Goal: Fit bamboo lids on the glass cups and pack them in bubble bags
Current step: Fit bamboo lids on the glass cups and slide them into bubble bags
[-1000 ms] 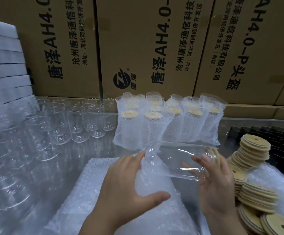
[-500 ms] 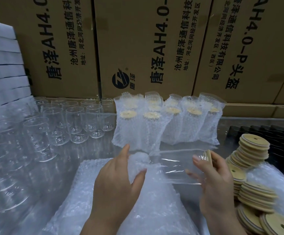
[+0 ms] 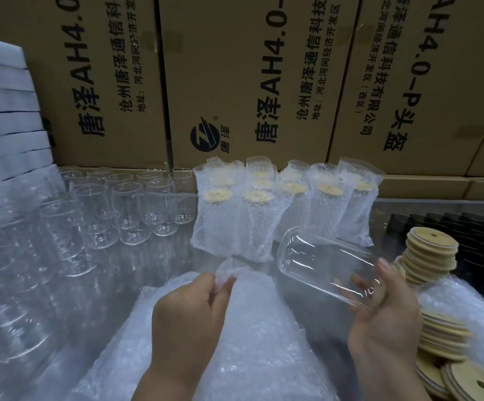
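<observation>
Our glass cup is up in the air on its side, long axis slanted, base aimed up-left at the lidded cups standing in bubble bags. Our right hand grips its mouth end. Our left hand pinches a bubble bag. The boxes behind read "AH4.0".

We log a middle carton at the back, brown, with black Chinese print and a round logo. A left carton and a right carton flank it. Far left of it stands a stack of white slabs. Low to its right lie dark ribbed items, too dim to identify.
</observation>
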